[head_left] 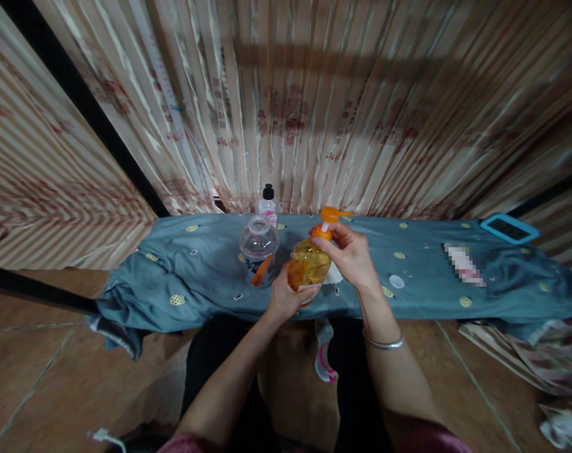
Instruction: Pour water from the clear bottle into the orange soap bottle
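Striped curtains back a cloth-draped counter (431,302). Left hand (286,296) grips the soap bottle (307,264) at centre; right hand (352,255) pinches its pump (330,220). Clear jar (258,248) sits at 9 o'clock.

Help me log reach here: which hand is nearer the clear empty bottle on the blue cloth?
Left. The left hand grips the orange pump bottle just right of the clear bottle; the right hand holds the pump collar, farther right.

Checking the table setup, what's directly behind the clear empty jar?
A small bottle with a black cap stands behind the clear jar, before the curtain. Its base is hidden.
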Demonstrator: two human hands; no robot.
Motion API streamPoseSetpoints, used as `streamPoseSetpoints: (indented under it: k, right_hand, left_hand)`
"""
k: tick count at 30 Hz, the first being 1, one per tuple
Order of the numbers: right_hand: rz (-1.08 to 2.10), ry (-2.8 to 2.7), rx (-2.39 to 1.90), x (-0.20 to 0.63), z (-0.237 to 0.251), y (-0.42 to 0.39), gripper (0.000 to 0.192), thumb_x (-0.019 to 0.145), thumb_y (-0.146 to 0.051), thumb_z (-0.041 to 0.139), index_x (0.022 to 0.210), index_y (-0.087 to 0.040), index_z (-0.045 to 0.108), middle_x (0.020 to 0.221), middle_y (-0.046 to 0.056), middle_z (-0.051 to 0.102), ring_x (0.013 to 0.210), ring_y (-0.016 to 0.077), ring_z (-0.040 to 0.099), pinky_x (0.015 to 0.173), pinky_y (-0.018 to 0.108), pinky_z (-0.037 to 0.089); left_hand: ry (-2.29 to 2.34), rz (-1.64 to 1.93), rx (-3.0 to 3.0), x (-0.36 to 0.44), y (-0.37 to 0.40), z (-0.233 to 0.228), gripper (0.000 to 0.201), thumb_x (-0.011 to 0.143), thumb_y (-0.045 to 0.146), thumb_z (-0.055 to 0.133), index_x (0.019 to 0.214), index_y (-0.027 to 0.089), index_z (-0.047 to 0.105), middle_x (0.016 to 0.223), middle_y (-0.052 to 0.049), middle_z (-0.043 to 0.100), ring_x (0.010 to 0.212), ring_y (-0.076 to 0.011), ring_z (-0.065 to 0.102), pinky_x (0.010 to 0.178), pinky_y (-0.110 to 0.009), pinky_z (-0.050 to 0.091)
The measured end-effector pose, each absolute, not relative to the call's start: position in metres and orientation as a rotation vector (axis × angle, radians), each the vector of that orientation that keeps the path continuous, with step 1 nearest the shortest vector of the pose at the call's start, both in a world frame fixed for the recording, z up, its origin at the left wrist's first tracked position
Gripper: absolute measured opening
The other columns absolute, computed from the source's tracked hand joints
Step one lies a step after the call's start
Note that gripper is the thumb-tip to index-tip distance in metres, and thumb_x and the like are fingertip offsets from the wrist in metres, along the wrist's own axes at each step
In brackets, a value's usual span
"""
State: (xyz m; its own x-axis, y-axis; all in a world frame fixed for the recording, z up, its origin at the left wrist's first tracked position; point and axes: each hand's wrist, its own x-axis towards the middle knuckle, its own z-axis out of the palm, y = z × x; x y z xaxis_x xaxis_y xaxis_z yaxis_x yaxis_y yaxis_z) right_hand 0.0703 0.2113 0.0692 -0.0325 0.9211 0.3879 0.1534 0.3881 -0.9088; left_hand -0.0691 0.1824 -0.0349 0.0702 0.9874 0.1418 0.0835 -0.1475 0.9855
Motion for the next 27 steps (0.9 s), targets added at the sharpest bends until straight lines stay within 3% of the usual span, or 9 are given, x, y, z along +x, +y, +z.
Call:
streamPoseSetpoints:
  k: [4,9,13,17,23,27]
  right_hand:
    - [0.916,-1.549,-0.970,0.076,0.072,0.212,0.032,0.076,-0.040,0.073,0.103,-0.025,0.066,0.109,0.002,0.070,0.100,0.0181,0.064,0.092,0.034,0.046]
    - [0.772,-1.419,-1.107,0.080,0.068,0.212,0.056,0.054,-0.031,0.089,0.102,-0.021,0.061,0.110,0.008,0.067,0.097,0.0228,0.061,0.090,0.041,0.045]
    - [0.826,-1.416,-1.051,0.084,0.069,0.200,0.042,0.061,-0.029,0.085,0.098,-0.026,0.064,0.110,0.002,0.068,0.097,0.0175,0.063,0.090,0.034,0.046]
    - [0.963,-1.545,-0.961,0.095,0.078,0.186,0.027,0.077,-0.032,0.074,0.102,-0.029,0.068,0.111,0.000,0.070,0.112,0.0134,0.060,0.096,0.026,0.044]
    - [0.811,-1.577,-1.130,0.108,0.077,0.179,0.053,0.058,-0.023,0.088,0.105,-0.029,0.063,0.125,0.004,0.062,0.111,0.0225,0.057,0.100,0.041,0.039]
    - [0.800,-1.535,-1.148,0.111,0.077,0.178,0.042,0.058,-0.024,0.088,0.092,-0.028,0.063,0.116,0.004,0.065,0.110,0.0256,0.057,0.097,0.043,0.040]
  left_hand:
    - [1.149,1.233,1.401,-0.068,0.182,-0.036,0.064,0.060,0.027,0.082,0.116,0.016,0.052,0.111,-0.010,0.070,0.102,-0.0251,0.069,0.093,-0.041,0.055]
    - [1.160,1.212,1.437,-0.066,0.180,-0.038,0.066,0.060,0.025,0.083,0.117,0.018,0.052,0.112,-0.009,0.070,0.102,-0.0253,0.069,0.092,-0.041,0.056]
    - [1.107,1.233,1.443,-0.064,0.178,-0.041,0.068,0.059,0.025,0.084,0.118,0.018,0.052,0.113,-0.009,0.069,0.102,-0.0260,0.068,0.091,-0.042,0.056]
    - [1.103,1.217,1.518,-0.065,0.175,-0.039,0.068,0.060,0.028,0.083,0.119,0.017,0.052,0.114,-0.009,0.068,0.104,-0.0260,0.067,0.094,-0.042,0.055]
    - [1.143,1.190,1.608,-0.066,0.172,-0.040,0.069,0.061,0.032,0.083,0.120,0.017,0.050,0.117,-0.010,0.066,0.106,-0.0266,0.066,0.096,-0.044,0.053]
    - [1.165,1.163,1.610,-0.064,0.170,-0.042,0.070,0.061,0.030,0.083,0.120,0.015,0.049,0.118,-0.012,0.065,0.111,-0.0287,0.063,0.097,-0.045,0.053]
